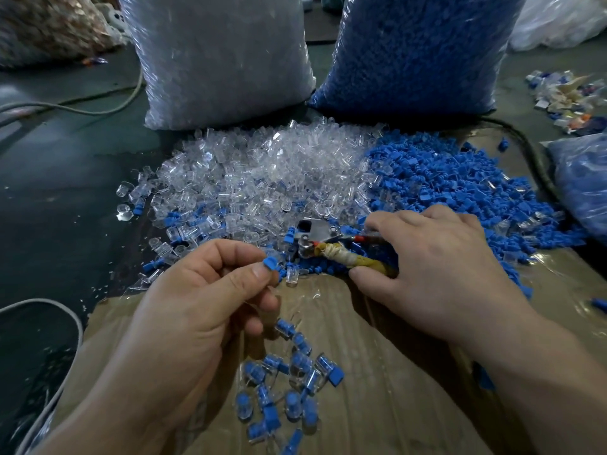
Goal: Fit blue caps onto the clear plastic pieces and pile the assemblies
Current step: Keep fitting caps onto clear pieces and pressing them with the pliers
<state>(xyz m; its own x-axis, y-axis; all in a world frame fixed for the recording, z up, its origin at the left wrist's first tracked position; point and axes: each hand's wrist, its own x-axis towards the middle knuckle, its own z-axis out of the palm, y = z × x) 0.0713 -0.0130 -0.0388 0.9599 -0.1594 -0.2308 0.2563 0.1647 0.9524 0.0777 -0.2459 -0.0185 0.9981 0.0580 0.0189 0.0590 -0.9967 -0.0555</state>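
A heap of clear plastic pieces (262,172) lies ahead, with a heap of blue caps (453,178) to its right. My left hand (203,300) pinches a blue cap (272,263) between thumb and forefinger, just above a clear piece (291,276). My right hand (437,270) grips the tape-wrapped handle (348,260) of a small metal press tool (312,238) at the foot of the heaps. Several assembled blue-and-clear pieces (292,379) lie piled on the cardboard below my left hand.
Brown cardboard (410,372) covers the floor under my hands. A big sack of clear pieces (216,57) and a sack of blue caps (417,50) stand behind the heaps. A cable (75,108) runs at the left, another bag (581,178) at the right.
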